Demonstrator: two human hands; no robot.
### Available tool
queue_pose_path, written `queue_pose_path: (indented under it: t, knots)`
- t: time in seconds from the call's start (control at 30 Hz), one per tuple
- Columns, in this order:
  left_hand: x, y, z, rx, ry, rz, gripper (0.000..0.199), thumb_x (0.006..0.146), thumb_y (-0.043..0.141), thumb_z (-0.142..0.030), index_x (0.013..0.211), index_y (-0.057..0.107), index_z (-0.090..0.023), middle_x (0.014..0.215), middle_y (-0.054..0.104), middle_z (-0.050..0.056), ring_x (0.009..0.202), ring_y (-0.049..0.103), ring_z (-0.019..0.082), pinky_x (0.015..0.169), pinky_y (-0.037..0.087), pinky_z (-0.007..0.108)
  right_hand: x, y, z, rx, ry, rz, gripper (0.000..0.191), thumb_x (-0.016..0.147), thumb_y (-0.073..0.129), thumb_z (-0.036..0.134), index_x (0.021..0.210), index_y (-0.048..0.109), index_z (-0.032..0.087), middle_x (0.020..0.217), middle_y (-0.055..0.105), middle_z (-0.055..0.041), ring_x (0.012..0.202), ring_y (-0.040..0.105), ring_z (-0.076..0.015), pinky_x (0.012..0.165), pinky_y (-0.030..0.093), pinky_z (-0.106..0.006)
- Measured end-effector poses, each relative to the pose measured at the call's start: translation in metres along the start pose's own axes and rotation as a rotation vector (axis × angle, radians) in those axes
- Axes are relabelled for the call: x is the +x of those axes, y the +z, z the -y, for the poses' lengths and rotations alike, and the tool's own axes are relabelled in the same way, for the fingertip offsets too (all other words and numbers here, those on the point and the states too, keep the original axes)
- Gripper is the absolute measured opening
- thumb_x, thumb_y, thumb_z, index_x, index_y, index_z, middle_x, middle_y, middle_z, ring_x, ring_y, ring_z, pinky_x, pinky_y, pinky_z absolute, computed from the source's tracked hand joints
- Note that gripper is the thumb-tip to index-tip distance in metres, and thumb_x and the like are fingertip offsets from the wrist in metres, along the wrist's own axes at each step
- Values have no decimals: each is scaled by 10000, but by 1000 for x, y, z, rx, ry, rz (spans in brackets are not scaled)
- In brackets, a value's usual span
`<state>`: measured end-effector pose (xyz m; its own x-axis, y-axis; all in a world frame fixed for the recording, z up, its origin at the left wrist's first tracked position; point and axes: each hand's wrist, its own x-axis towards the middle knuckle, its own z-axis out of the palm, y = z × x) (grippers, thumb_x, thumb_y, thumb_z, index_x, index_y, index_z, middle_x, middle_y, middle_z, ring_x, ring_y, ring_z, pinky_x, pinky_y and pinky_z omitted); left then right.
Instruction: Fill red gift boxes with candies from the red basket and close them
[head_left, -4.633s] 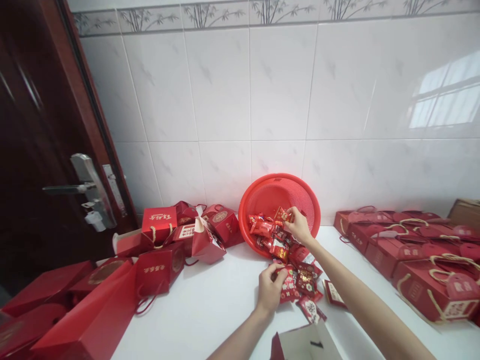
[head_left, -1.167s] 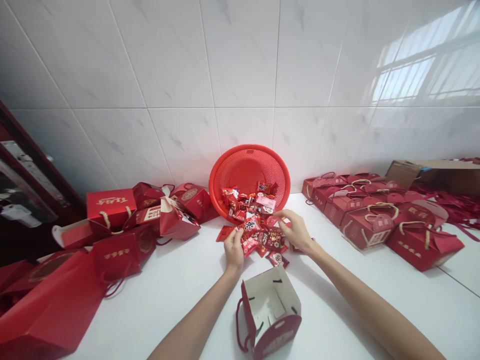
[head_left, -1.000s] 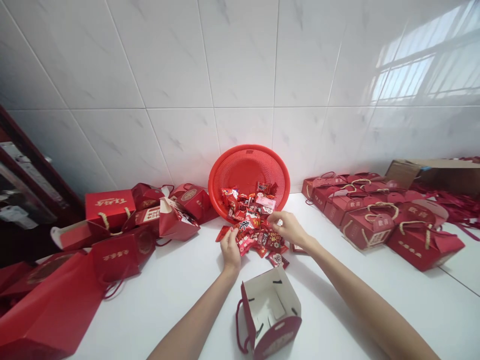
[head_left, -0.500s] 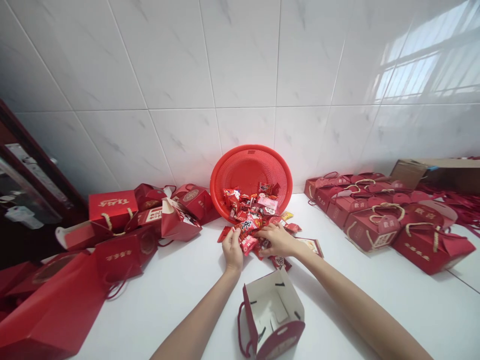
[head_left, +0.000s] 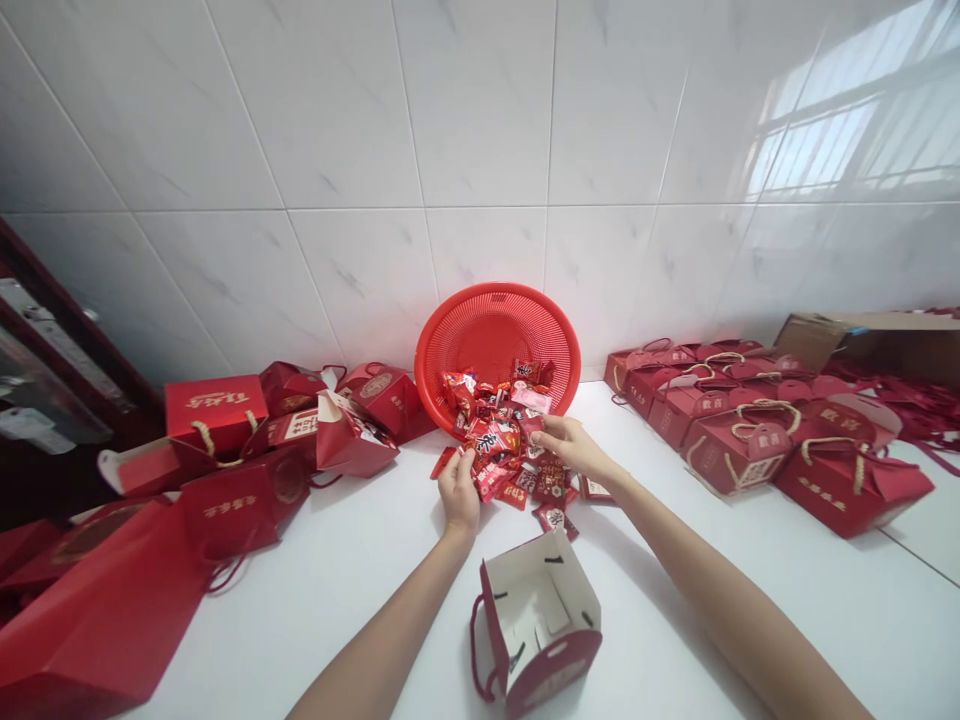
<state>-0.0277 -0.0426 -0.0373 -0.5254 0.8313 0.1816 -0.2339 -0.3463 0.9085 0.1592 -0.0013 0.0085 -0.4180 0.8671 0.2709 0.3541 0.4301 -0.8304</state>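
A red plastic basket lies tipped on its side against the wall, with red-wrapped candies spilling from its mouth onto the white tabletop. At the left edge of the pile, my left hand is closed on a wrapped candy, partly hidden by the fingers. My right hand pinches a small red candy packet at the pile's right side, just in front of the basket. Nearer to me stands an open dark-red gift box with a pale inside and a cord handle on its left; no candies show in it.
Red gift boxes are heaped on the left, some open or tilted. Rows of shut boxes with rope handles stand on the right. Behind them sits a brown carton beside dark-red cords. A tiled wall closes off the back.
My right hand has drawn back from the front of the pile and moved up and right, now with a packet between its fingers. My left hand stays at the pile's left edge.
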Motion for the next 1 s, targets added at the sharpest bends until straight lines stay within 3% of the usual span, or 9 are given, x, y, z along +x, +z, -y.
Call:
queue_pose_path:
  t: [0.07,0.17,0.37,0.5,0.7,0.87,1.0]
  knots:
    - [3,-1,0,2,-3,-12,284,675,695,-440,614,588,-184,628,614,-24,614,538,138,615,453,241,-2,-6,4,101,19,8,345,897,528,498,864,598,162,717,556,17,669,470,-138,609,362,-244]
    - [6,-2,1,4,1,-27,291,660,700,-442,601,581,-182,611,596,-30,607,518,131,605,439,236,-4,-7,12,62,49,48,323,891,523,474,796,561,167,687,507,32,629,435,-120,583,337,-237]
    - [7,-3,0,12,16,-16,303,673,701,-434,592,551,-184,586,555,-45,578,485,115,582,420,226,-9,22,24,-401,126,236,94,846,596,253,817,575,166,722,556,23,648,497,-121,579,332,-230]
    - [9,-4,0,15,19,-8,323,669,700,-442,582,523,-187,569,524,-54,551,456,104,552,396,221,-17,40,32,-548,155,262,208,778,711,267,946,642,166,887,683,-60,817,623,-207,644,363,-260]
    - [12,-3,-3,0,24,27,324,672,709,-445,602,530,-184,572,529,-54,550,470,105,553,403,217,-22,51,35,-736,188,266,265,823,691,336,1032,669,174,1027,736,-153,975,689,-317,736,436,-325]
    - [16,3,-21,-12,37,105,325,655,728,-428,580,528,-184,560,542,-46,538,472,109,536,401,219,-23,57,34,-794,171,257,210,886,636,304,1005,690,140,1077,724,-201,982,699,-343,736,463,-348]
    - [23,7,-54,-21,56,170,307,653,744,-398,569,543,-182,556,547,-44,530,472,108,524,389,214,-22,54,37,-773,133,249,156,903,604,253,928,706,138,1091,715,-191,955,697,-301,702,448,-308]
